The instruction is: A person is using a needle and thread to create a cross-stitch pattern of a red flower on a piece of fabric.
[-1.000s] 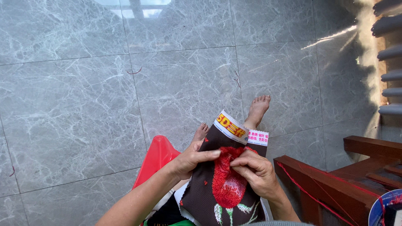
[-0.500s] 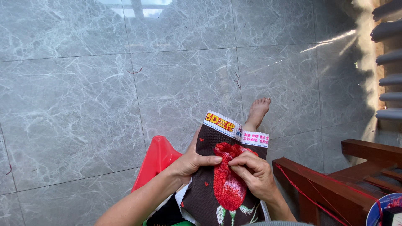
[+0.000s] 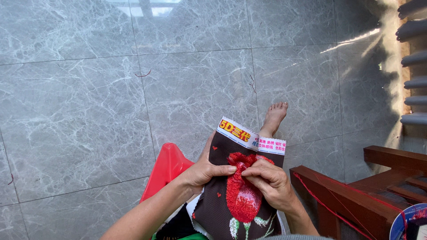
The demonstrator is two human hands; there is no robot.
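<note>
Dark brown cross-stitch canvas w/ a half-worked red rose, green stem and white printed top strip (image 3: 238,191) lies over the person's lap, held up between both hands; top edge stands just beyond the fingertips, lower part runs down toward the body and out of view. Left hand (image 3: 205,171) grips the canvas's left edge, thumb laid across the front w/ its tip touching the red stitched patch, fingers curled behind. Right hand (image 3: 272,181) is bunched up on the right side of the rose, thumb and forefinger pinched together at the stitching; most likely on a needle, but it's too small to see, so can't tell for sure what's in the pinch. The two thumbs nearly meet over the upper part of the flower. A thin red thread (image 3: 331,200) runs off to the right of the right hand, over the dark red-brown wooden furniture rail (image 3: 342,195) just beside that wrist. Red plastic stool (image 3: 167,171) pokes out to the left of the left forearm, close under it. Bare foot (image 3: 273,116) rests on the grey marble-look tiled floor (image 3: 89,111), beyond the canvas's top edge. Judging by the grip: mid-stitch on the rose's upper petals, approx where red fill meets bare canvas. Next move seems to call for the left hand keeping the cloth taut while the right pulls thread through w/o snagging it on the rail
</note>
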